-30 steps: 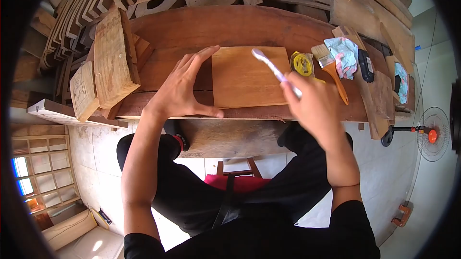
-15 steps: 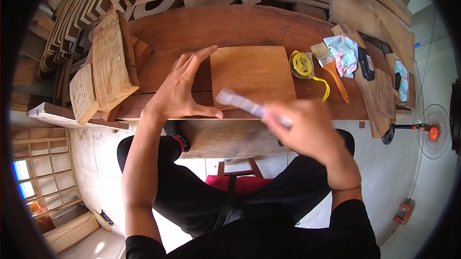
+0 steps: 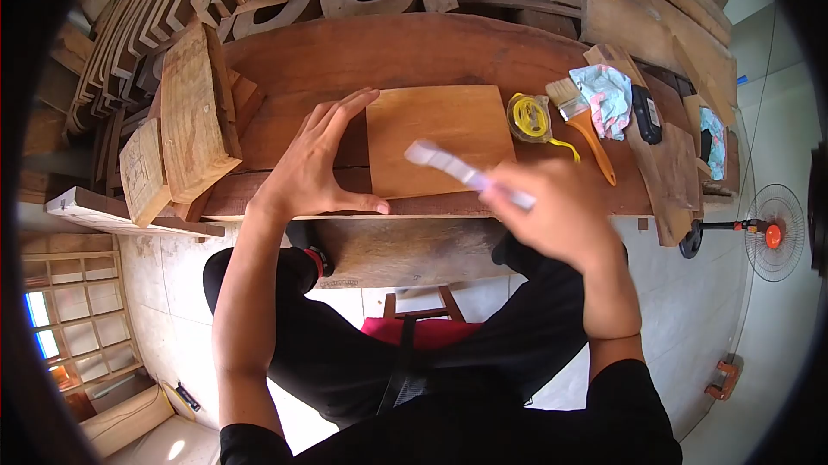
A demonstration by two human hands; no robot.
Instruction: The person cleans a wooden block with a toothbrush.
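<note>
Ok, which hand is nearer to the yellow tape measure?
Right. The right hand is close by, on the near side of the tape measure; the left hand is across the flat board from it.

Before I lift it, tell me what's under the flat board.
The reddish-brown worktop shows around the flat board; anything directly beneath it is covered and cannot be seen.

The only view looks from the wearer's head, close above, forward and steeply down over the lap, taking in both forearms, the tabletop across the middle, stacked wood at far left and a fan at right.
</note>
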